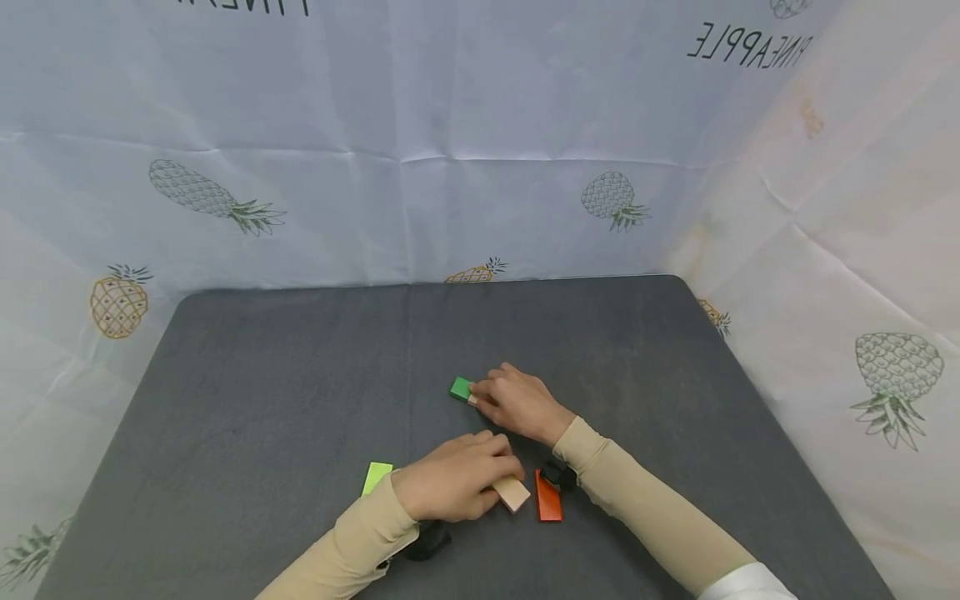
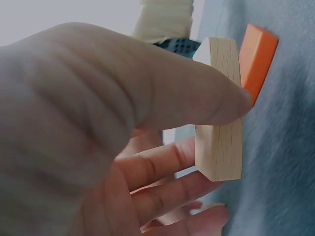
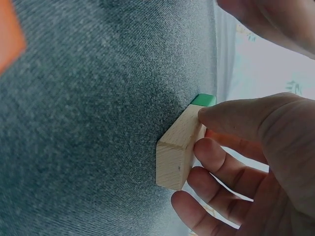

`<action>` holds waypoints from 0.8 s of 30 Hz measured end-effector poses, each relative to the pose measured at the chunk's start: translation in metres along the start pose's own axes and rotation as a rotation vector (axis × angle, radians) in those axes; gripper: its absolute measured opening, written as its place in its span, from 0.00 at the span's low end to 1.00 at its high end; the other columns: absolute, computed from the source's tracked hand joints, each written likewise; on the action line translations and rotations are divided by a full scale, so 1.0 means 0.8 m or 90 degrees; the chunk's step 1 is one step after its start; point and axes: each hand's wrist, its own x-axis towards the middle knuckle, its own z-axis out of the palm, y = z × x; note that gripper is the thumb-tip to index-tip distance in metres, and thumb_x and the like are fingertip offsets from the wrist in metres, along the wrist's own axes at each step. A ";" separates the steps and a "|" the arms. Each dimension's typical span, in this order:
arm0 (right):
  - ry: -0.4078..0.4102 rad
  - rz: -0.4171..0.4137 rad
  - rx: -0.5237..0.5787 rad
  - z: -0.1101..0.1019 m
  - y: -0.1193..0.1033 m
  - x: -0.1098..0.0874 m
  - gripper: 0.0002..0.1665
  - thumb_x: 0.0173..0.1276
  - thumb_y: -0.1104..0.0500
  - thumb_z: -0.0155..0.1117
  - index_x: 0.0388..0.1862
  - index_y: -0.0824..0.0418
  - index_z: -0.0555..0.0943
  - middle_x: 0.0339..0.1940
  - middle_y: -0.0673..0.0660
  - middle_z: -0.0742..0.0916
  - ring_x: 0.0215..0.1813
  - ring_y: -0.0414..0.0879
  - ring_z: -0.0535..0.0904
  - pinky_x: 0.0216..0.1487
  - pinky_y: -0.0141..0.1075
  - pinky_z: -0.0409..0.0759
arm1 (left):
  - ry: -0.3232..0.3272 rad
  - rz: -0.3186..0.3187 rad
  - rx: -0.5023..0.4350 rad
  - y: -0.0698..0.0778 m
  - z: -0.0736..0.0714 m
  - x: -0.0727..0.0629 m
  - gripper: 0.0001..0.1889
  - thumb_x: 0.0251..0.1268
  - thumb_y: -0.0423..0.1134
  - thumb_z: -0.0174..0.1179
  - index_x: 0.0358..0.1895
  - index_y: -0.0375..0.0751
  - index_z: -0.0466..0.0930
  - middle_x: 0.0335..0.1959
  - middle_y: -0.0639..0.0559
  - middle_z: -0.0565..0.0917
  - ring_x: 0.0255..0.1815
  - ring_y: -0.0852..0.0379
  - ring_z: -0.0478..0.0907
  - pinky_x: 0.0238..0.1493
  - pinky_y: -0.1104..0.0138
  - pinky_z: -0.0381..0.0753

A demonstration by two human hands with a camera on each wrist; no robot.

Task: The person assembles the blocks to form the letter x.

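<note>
My left hand (image 1: 459,477) pinches a plain wooden block (image 1: 512,493) between thumb and fingers. In the left wrist view the thumb (image 2: 216,101) crosses one long face of that block (image 2: 227,147), with fingertips against the opposite side. Farther forward, my right hand (image 1: 521,404) pinches a second plain wooden block (image 3: 172,162), its thumb on one side and fingers on the other. This block appears to lie on the dark surface, its far end against a green block (image 1: 460,388). From the head view my fingers cover most of it.
An orange block (image 1: 549,500) lies near my right wrist. Partly behind my left sleeve is a yellow-green block (image 1: 377,475). The dark grey tabletop (image 1: 285,375) reaches back to a pale curtain (image 1: 420,208) printed with pineapples.
</note>
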 end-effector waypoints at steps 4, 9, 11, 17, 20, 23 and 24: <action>-0.005 0.005 0.005 0.000 0.000 0.000 0.19 0.75 0.50 0.63 0.61 0.52 0.86 0.39 0.50 0.85 0.35 0.40 0.69 0.29 0.30 0.68 | 0.025 -0.010 -0.001 -0.007 -0.009 -0.004 0.13 0.65 0.35 0.66 0.50 0.53 0.84 0.43 0.58 0.79 0.40 0.64 0.72 0.46 0.73 0.74; -0.002 0.001 0.007 0.001 0.001 -0.001 0.18 0.75 0.51 0.62 0.60 0.52 0.86 0.41 0.51 0.86 0.36 0.41 0.70 0.30 0.30 0.70 | 0.047 -0.028 -0.014 -0.014 -0.022 -0.009 0.13 0.66 0.36 0.66 0.51 0.53 0.84 0.44 0.58 0.79 0.40 0.64 0.70 0.46 0.71 0.74; 0.000 0.000 0.005 0.001 0.001 -0.001 0.18 0.76 0.51 0.62 0.59 0.52 0.86 0.42 0.51 0.87 0.37 0.41 0.71 0.31 0.30 0.71 | 0.055 -0.033 -0.015 -0.017 -0.027 -0.011 0.13 0.65 0.35 0.66 0.51 0.53 0.83 0.45 0.58 0.79 0.40 0.64 0.70 0.46 0.70 0.74; -0.003 0.001 0.000 0.001 0.002 -0.001 0.18 0.76 0.53 0.61 0.60 0.52 0.85 0.42 0.52 0.87 0.38 0.41 0.72 0.31 0.31 0.71 | 0.072 -0.052 -0.022 -0.026 -0.038 -0.017 0.14 0.65 0.33 0.65 0.52 0.51 0.83 0.47 0.58 0.78 0.42 0.63 0.71 0.47 0.68 0.74; -0.004 0.001 0.000 0.001 0.002 -0.001 0.18 0.76 0.53 0.61 0.61 0.53 0.85 0.41 0.52 0.87 0.36 0.41 0.71 0.29 0.30 0.69 | 0.081 -0.069 -0.027 -0.033 -0.043 -0.021 0.14 0.65 0.33 0.65 0.52 0.51 0.83 0.48 0.57 0.79 0.43 0.62 0.71 0.47 0.67 0.74; -0.001 0.000 -0.001 0.001 0.002 -0.001 0.18 0.76 0.52 0.61 0.60 0.52 0.85 0.41 0.51 0.88 0.35 0.40 0.69 0.28 0.30 0.68 | 0.083 -0.094 -0.032 -0.040 -0.047 -0.025 0.15 0.65 0.34 0.65 0.53 0.50 0.82 0.49 0.56 0.79 0.43 0.61 0.72 0.45 0.67 0.74; 0.000 -0.001 -0.003 0.002 0.002 -0.001 0.18 0.76 0.52 0.62 0.60 0.52 0.86 0.41 0.51 0.88 0.35 0.40 0.69 0.28 0.29 0.68 | 0.083 -0.103 -0.033 -0.042 -0.048 -0.026 0.15 0.65 0.34 0.66 0.54 0.50 0.82 0.48 0.56 0.79 0.42 0.60 0.72 0.44 0.67 0.74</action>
